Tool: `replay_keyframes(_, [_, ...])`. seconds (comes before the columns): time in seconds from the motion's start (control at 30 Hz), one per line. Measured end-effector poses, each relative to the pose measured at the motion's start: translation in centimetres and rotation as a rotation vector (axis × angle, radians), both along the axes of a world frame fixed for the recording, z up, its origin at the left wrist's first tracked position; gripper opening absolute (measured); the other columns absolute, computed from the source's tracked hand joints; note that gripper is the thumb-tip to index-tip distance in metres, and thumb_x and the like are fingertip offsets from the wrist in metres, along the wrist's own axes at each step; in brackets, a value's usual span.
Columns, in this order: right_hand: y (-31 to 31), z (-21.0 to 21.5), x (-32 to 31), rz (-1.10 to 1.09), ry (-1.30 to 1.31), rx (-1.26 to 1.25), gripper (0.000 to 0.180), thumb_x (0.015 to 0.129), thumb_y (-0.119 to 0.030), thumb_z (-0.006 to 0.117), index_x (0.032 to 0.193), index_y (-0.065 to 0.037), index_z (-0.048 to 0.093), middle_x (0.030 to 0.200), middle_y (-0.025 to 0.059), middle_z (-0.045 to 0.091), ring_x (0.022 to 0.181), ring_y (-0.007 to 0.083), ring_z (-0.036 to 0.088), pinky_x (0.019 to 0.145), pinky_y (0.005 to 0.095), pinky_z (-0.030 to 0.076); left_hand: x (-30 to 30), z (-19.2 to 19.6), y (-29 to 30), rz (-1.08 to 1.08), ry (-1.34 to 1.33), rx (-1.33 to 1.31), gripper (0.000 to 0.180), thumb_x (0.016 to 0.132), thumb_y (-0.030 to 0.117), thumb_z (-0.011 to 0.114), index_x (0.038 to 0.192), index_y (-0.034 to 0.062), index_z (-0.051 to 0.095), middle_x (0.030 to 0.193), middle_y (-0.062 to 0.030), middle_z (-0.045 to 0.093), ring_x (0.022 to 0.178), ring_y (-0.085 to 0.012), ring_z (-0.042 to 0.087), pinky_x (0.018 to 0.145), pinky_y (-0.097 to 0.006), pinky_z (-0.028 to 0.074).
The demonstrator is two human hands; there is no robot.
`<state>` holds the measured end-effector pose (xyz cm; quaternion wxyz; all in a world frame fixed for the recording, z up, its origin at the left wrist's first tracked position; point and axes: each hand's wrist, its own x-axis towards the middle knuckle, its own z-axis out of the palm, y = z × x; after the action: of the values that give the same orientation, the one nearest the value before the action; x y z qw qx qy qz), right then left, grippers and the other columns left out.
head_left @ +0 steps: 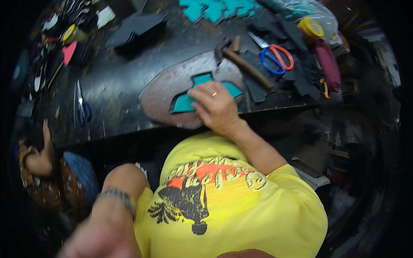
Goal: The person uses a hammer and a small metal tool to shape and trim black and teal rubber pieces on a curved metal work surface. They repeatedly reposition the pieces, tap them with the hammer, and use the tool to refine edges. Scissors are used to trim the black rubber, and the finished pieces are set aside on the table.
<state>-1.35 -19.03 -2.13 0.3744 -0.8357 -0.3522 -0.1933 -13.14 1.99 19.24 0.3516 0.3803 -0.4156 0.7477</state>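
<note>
At the far left edge another person's hand (41, 157) rests low beside the dark worktop (116, 103), with a band at its wrist. Above it a pair of blue-handled scissors (81, 107) lies on the worktop, and further up the left corner is crowded with small tools, a pink scrap (69, 51) and a yellow-rimmed roll (69, 33).

The left hand (101, 238) hangs low in the foreground, off the worktop and blurred; a metal watch (117, 197) sits on its wrist. I cannot tell how its fingers are set, and nothing shows in them.

In the middle a worn, rounded slab (167, 92) lies on the worktop near its front edge. On it is a teal cut-out piece (186, 103) with notched arms. The right hand (215, 107) lies flat over the right part of this piece, fingers (200, 92) spread narrowly and pressing down on it, not curled around it; a ring shows on one finger.

Just right of the slab a hammer (245, 64) with a wooden handle lies slanted, its head toward the back. Dark cut pieces (258, 88) lie around and under it. Further right are scissors (275, 56) with one blue and one red handle. At the back, a stack of teal pieces (219, 8) sits beside a yellow-capped container (310, 28) and a maroon pouch (328, 64) near the right end.
</note>
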Motion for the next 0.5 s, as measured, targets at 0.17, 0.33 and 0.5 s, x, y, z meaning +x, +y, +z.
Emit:
replay_keyframes(0.17, [-0.1,-0.1,0.1,-0.013,0.057,0.155,0.047,0.082,-0.001,0.079,0.128,-0.002,0.067,0.118,0.0187,0.07,0.11,0.0386,0.067,0.096,0.0446,0.053,6.5,-10.4,1.4,0.252,1.159,0.131,0.018,0.092,0.013,0.08,0.107,0.0086,0.072,0.093,-0.004,0.073,0.087,-0.0196,0.069,0.082,-0.034,0.056])
replay_keyframes(0.33, [0.2,0.1,0.2,-0.017,0.041,0.046,0.045,0.082,-0.003,0.08,0.126,-0.001,0.068,0.12,0.0171,0.069,0.11,0.0372,0.065,0.094,0.0441,0.053,9.1,-17.3,1.2,0.209,1.644,0.392,0.015,0.085,0.016,0.082,0.097,0.0082,0.078,0.097,-0.0072,0.072,0.09,-0.0273,0.069,0.088,-0.038,0.051])
replay_keyframes(0.5, [0.3,0.3,0.2,-0.026,0.053,-0.018,0.039,0.082,-0.003,0.079,0.12,-0.002,0.071,0.118,0.0153,0.068,0.109,0.0357,0.064,0.092,0.0435,0.053,9.9,-19.3,1.4,0.231,1.693,0.448,0.014,0.086,0.016,0.08,0.099,0.0107,0.079,0.093,-0.0041,0.071,0.088,-0.0248,0.068,0.087,-0.039,0.047])
